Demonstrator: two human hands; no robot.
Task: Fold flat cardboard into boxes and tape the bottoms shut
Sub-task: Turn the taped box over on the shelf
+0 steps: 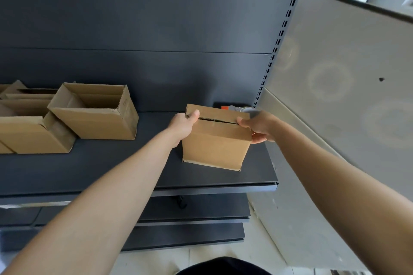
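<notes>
The dark back panel [156,18] of the shelving stands beyond the fingertips, and a pale side panel [335,62] rises just outside the right hand's knuckles. The dark shelf [111,167] spreads under both wrists and runs on far out past the left hand. Well out beyond the left hand's knuckles, open-topped finished boxes [93,116] sit on that shelf, crowded against each other.

The box [214,145] in work sits between the two hands, flap face up, its lower edge at or just above the shelf; I cannot tell whether it rests. The left hand [182,126] grips the box's left upper corner, thumb [194,115] laid on top and fingers wrapped over the far side. The right hand [260,126] clasps the right end, fingers [242,123] curled onto the top edge. Both hands are equally near.

A tape dispenser [243,109], orange and grey, peeks out just beyond the right hand's fingertips, mostly hidden by the box. The right hand is plainly the nearer to it, so taping probably falls to that hand while the left steadies.

The seam [218,121] between the two flaps runs straight from one thumb toward the other hand's fingertips, so that is the line any tape must follow. It shows as a dark gap; whether tape already crosses it I cannot tell
</notes>
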